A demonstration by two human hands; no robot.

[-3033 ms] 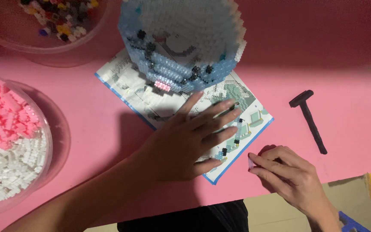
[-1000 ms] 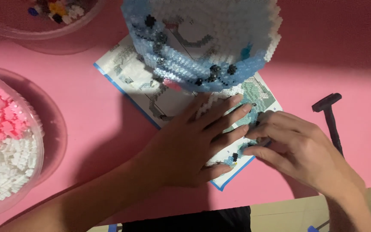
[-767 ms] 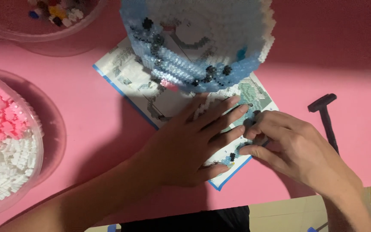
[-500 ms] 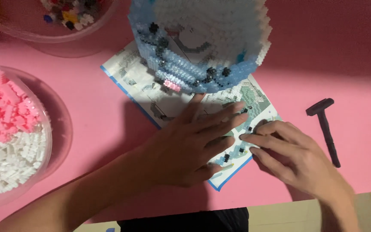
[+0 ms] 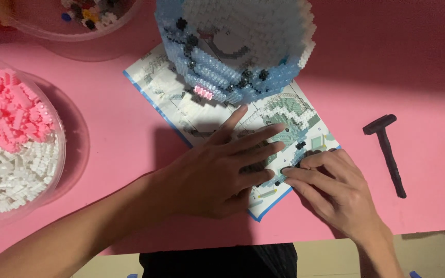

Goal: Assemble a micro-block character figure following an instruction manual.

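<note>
My left hand (image 5: 217, 170) lies flat with fingers spread on an instruction sheet (image 5: 171, 98) on the pink table. My right hand (image 5: 330, 188) rests at the sheet's lower right corner, its fingertips pressing on small dark bricks (image 5: 300, 145) beside my left fingers; what it pinches is hidden. A large rounded model (image 5: 238, 46) of tiny blue and white bricks, with black dots and a pink spot, stands on the sheet's far end.
A clear tub (image 5: 11, 149) of pink and white bricks sits at the left. Another tub (image 5: 83, 15) with mixed-colour bricks is at the top left. A black hammer-shaped tool (image 5: 387, 154) lies to the right. The table's near edge (image 5: 423, 234) runs below.
My right hand came in from the table's edge to the sheet's corner and has worked its fingers there. My left hand stayed flat on the sheet. The view shifted slightly.
</note>
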